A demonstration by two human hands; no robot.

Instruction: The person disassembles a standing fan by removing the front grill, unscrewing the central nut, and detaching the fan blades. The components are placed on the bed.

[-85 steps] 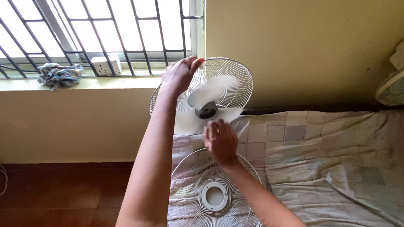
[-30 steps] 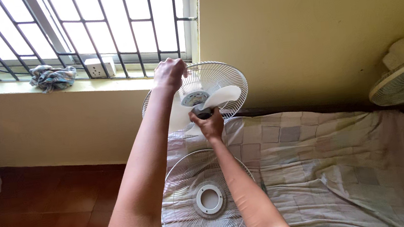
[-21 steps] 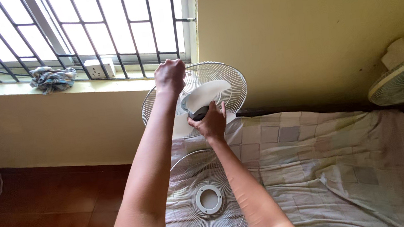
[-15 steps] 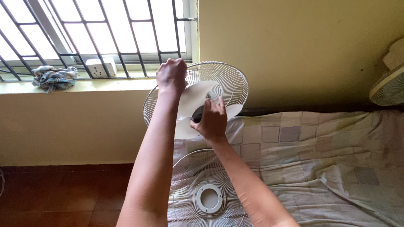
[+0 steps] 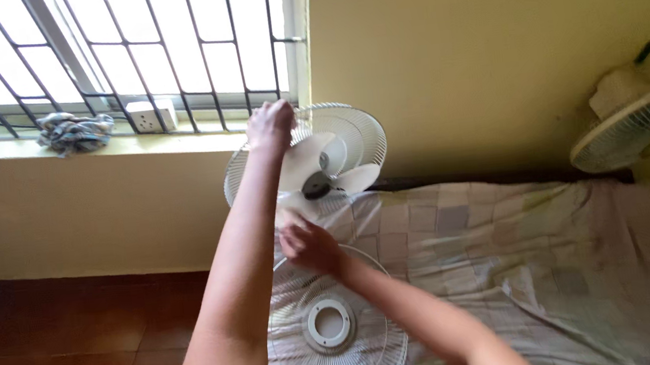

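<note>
Your left hand (image 5: 271,125) is clamped on the rear guard (image 5: 351,127) rim; keep it there. Right hand (image 5: 309,244), fingers loose, holds nothing, below the blades (image 5: 314,159) (hub cap (image 5: 316,185) exposed). Loose front guard (image 5: 324,331) lies on the bed (image 5: 559,262).

We cannot tell whether our left hand (image 5: 271,126) grips the rear fan guard (image 5: 352,135) or only rests on its rim, since the fingers curl out of sight. Our right hand (image 5: 307,245) is motion-blurred, its fingers indistinct. Our left arm hides the guard's left part and part of the fan blades (image 5: 315,163). The loose front guard (image 5: 328,327) is cut off below, and the second fan (image 5: 641,125) by the right edge.
</note>
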